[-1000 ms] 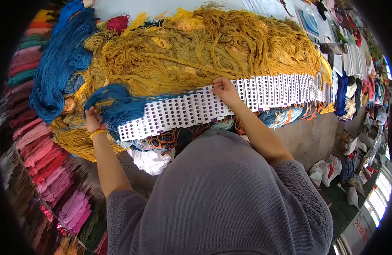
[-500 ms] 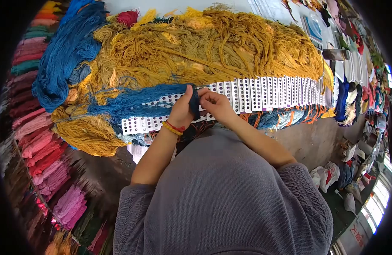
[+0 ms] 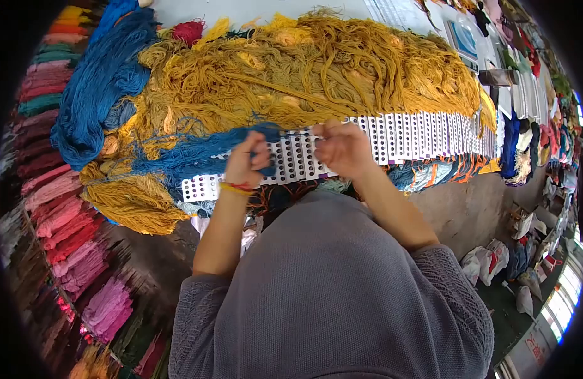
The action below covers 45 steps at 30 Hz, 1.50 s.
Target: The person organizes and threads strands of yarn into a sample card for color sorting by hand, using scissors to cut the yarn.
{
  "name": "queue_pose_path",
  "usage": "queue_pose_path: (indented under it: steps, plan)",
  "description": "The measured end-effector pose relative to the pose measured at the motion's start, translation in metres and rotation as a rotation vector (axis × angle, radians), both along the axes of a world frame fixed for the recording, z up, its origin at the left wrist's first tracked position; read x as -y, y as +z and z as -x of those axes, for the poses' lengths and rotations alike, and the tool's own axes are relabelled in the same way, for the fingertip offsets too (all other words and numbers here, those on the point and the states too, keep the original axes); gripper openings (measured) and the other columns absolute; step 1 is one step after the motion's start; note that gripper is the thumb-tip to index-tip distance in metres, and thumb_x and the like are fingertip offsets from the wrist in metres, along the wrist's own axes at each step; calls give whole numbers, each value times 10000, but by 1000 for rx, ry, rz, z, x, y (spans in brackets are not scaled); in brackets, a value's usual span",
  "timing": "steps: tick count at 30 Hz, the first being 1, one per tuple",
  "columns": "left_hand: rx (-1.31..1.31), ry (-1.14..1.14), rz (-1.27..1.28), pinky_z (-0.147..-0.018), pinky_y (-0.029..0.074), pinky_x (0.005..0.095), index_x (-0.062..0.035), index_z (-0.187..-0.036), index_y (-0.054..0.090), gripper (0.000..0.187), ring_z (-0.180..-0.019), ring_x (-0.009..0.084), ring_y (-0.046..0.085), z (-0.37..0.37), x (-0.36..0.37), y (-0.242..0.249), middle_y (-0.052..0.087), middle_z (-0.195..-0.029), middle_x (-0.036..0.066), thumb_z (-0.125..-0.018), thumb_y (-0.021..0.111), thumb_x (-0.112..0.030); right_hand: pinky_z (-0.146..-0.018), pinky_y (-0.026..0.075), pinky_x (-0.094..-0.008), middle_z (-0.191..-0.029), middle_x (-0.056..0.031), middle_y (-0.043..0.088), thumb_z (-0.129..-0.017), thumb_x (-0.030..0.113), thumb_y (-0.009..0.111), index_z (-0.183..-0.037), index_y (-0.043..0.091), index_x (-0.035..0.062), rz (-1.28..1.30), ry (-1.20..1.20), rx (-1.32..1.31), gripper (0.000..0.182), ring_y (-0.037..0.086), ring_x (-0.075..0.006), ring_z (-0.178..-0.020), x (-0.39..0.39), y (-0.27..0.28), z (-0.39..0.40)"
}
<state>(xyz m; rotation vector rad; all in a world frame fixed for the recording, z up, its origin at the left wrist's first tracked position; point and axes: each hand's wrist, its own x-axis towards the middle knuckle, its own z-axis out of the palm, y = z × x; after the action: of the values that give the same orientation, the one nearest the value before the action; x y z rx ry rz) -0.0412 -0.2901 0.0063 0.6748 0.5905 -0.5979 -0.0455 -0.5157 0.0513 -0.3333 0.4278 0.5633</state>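
My left hand [image 3: 244, 163] is closed around a bundle of blue yarn [image 3: 267, 136], part of which hangs beside the fingers. A long spread of the same yarn runs left from it across the mustard yarn and the white cards. To the right, my right hand [image 3: 346, 150] has curled, pinched fingers, smeared by motion; whatever they hold is too fine to make out. Both hands are over a row of white cards with punched holes [image 3: 392, 136]. Between the hands the cards [image 3: 296, 158] show uncovered.
A thick heap of mustard yarn [image 3: 272, 82] lies behind the cards. Blue skeins [image 3: 102, 82] hang at the left, near racks of pink skeins [image 3: 83, 259]. Orange and dark blue threads [image 3: 430, 174] hang along the front edge. Bags [image 3: 490, 259] stand on the floor at right.
My hands have moved apart, the left one to the left and the right one to the right. The blue bundle has gone left with my left hand, uncovering more cards.
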Motion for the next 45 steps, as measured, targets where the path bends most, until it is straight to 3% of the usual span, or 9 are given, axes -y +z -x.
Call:
queue_pose_path:
  steps: [2,4,5,8,11,14,15,18,45]
  plan:
    - [187,51,-51,-341,207,185,-91,-799,486,118,-401,42,280,-15,-62,-5,352,-524,-50,-840,514,-197,-527,376,-298,-663,-31,491,-755,130,492,-753,498,94,-197,-16,219,36,404,-140,-525,47,0,-9]
    - [188,328,-114,-331,192,195,-107,-768,457,95,-382,43,233,-24,-157,-8,305,-519,-65,-822,520,-152,-524,381,-239,-623,3,416,-780,165,523,-707,452,97,396,-169,165,123,406,-106,-562,124,4,-16]
    - [141,577,-427,-331,187,199,-110,-768,454,98,-381,48,218,-27,-195,-2,281,-509,-74,-826,520,-154,-535,394,-224,-661,-1,445,-787,166,526,-731,464,81,80,-329,301,119,419,-98,-581,177,2,-24]
    - [129,739,-566,-337,188,198,-105,-734,470,137,-383,60,212,-28,-258,18,253,-501,-69,-849,449,-176,-571,438,-260,-686,-37,537,-829,153,474,-730,516,52,1380,-971,-12,147,512,-131,-626,351,-10,-12]
    - [162,183,-786,-344,195,197,-86,-809,560,169,-391,34,246,-43,-125,37,323,-518,-75,-850,441,-199,-574,438,-270,-690,-70,562,-845,226,443,-657,549,36,1936,-798,337,288,537,-139,-623,249,-14,-27]
    - [792,-471,-895,-410,332,172,-47,-902,583,312,-595,92,573,-22,0,-26,622,-829,51,-814,521,-340,-590,451,-252,-641,-63,579,-836,190,443,-782,580,24,1865,-181,716,222,549,-160,-596,130,-79,-20]
    - [203,-522,-690,-496,410,207,-11,-883,587,359,-696,129,612,-22,47,-5,626,-881,72,-827,509,-357,-589,461,-265,-672,-69,610,-816,149,487,-862,565,28,1389,-38,359,151,575,-180,-609,86,-64,-17]
    - [285,-495,-562,-573,454,266,53,-858,565,273,-706,163,606,-12,94,-77,622,-827,97,-836,507,-213,-565,477,-292,-663,-90,623,-788,155,546,-874,554,16,1463,196,473,163,619,-188,-623,48,-101,-7]
    - [516,-489,-874,-451,406,250,28,-669,559,116,-480,110,510,-23,124,-72,544,-580,30,-744,533,-57,-578,460,-367,-727,-87,616,-751,262,541,-827,602,100,1727,424,496,189,590,-272,-660,36,-90,-15]
